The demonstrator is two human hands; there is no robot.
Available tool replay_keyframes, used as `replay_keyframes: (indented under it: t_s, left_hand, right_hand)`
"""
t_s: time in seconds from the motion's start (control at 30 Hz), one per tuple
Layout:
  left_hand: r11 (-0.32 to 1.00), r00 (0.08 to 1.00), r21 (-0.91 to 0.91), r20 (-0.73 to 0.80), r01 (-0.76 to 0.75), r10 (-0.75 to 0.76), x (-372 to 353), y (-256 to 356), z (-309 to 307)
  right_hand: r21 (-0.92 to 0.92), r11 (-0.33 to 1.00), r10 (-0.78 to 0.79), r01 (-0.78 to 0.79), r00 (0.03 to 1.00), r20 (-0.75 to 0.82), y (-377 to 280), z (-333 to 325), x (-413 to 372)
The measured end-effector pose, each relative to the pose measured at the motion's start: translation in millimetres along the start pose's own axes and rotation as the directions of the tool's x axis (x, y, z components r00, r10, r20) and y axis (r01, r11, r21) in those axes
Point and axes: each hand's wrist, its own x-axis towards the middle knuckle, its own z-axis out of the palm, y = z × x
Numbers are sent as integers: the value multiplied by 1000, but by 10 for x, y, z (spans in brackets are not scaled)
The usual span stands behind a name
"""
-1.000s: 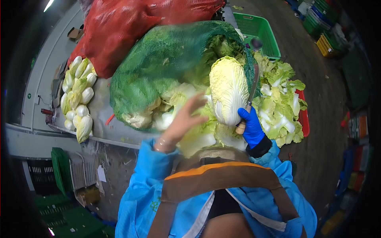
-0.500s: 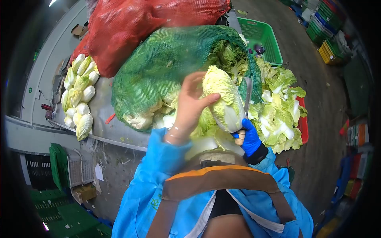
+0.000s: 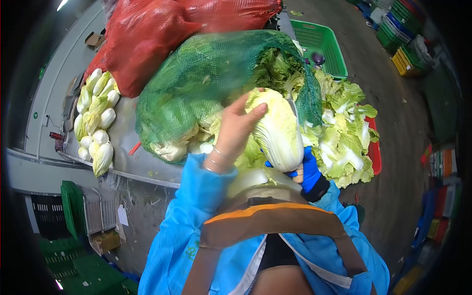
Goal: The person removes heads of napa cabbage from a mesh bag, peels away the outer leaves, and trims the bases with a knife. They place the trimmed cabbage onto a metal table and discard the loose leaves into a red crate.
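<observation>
A pale yellow-green napa cabbage [image 3: 279, 132] is held upright in front of me. My bare left hand [image 3: 240, 123] grips its upper left side, with the thumb across the leaves. At its base is my right hand [image 3: 309, 172] in a blue glove, closed on a knife's handle [image 3: 297, 173]. Most of the blade is hidden behind the cabbage. Behind lies a green mesh bag [image 3: 182, 93] of cabbages, its open end toward the right. Loose outer leaves [image 3: 339, 142] are heaped at the right.
Trimmed cabbages [image 3: 101, 118] are stacked at the left of the metal table [image 3: 123, 132]. Red sacks [image 3: 142, 44] stand at the back. A green crate [image 3: 334, 54] is at the back right, and a red crate [image 3: 375, 147] sits under the leaf heap.
My left hand has closed on the cabbage, which has turned to show a smoother, paler side. The knife blade, visible beside it before, is now mostly hidden.
</observation>
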Motion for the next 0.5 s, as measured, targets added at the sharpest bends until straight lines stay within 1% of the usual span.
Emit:
replay_keyframes:
  t_s: [0.03, 0.07, 0.1, 0.17, 0.2, 0.23, 0.27, 0.3, 0.33, 0.37, 0.4, 0.43, 0.47, 0.5]
  left_hand:
    - [994, 992, 104, -120, -21, 34, -10, -39, 0]
    - [950, 967, 300, -203, -89, 154, -16, -30, -50]
    - [936, 948, 328, -240, -126, 211, -27, -12, -81]
    - [922, 915, 274, -221, -274, 338, -92, 49, -87]
    - [923, 916, 272, -221, -271, 334, -134, 91, -102]
    - [940, 951, 193, -71, -282, 300, -179, 131, -124]
    - [953, 958, 112, 82, -282, 274, -202, 160, -125]
    - [953, 958, 110, 82, -283, 275, -182, 178, -98]
    - [935, 953, 232, -84, -267, 292, -129, 198, -67]
    - [910, 914, 347, -247, -227, 322, -79, 217, -62]
    - [892, 928, 445, -293, -81, 230, -29, 239, -89]
    - [892, 924, 444, -298, -87, 238, -10, 231, -104]
    - [849, 977, 528, -181, -1, 114, 16, 192, -115]
    - [786, 997, 615, -74, 68, -29, 44, 129, -129]
  right_hand:
    - [5, 999, 48, -48, 998, 38, 49, 32, 1]
    - [34, 998, 51, -52, 999, 17, 29, -47, 10]
    - [38, 998, 51, -52, 999, 11, 38, -46, -3]
    - [-132, 991, -55, 31, 981, -188, 12, -28, 17]
    - [-58, 998, -15, 6, 987, -162, -18, -53, 26]
    - [-55, 998, -17, 7, 986, -167, -28, -69, 15]
    - [-55, 998, -25, 15, 982, -188, -41, -77, 10]
    - [-56, 998, -32, 21, 978, -207, -55, -88, 11]
    - [-93, 995, -69, 37, 930, -362, -21, -174, 7]
    - [-96, 995, -66, 33, 931, -360, -13, -248, -13]
    - [-169, 985, -86, 27, 931, -355, -18, -272, -38]
    - [-245, 969, -107, 21, 933, -345, -29, -280, -39]
    - [-252, 968, -103, 16, 935, -338, -30, -270, -38]
    - [-339, 939, -161, 58, 945, -285, -35, -150, -32]
